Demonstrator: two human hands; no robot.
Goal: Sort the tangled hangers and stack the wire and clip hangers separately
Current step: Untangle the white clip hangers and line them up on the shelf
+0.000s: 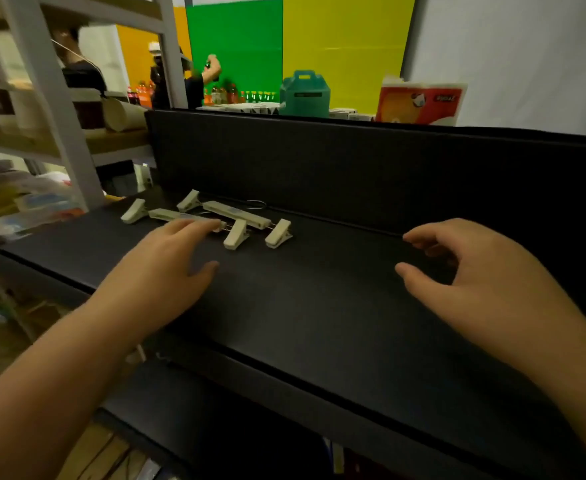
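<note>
Two cream clip hangers lie side by side on the black shelf [319, 306] at the left. The far clip hanger [236, 213] has a thin wire hook pointing to the back wall. The near clip hanger [167, 214] lies just in front of it, partly under my fingers. My left hand [167, 271] rests flat on the shelf, its fingertips touching the near hanger's bar. My right hand [471, 271] hovers over the shelf on the right, fingers curled and apart, holding nothing. No wire hangers can be made out on the dark surface.
A black back panel [353, 161] rises behind the shelf. A white-framed rack [56, 109] with jars and boxes stands to the left. Beyond the panel are a teal box [305, 95], a red-and-white package [419, 102], bottles and two people.
</note>
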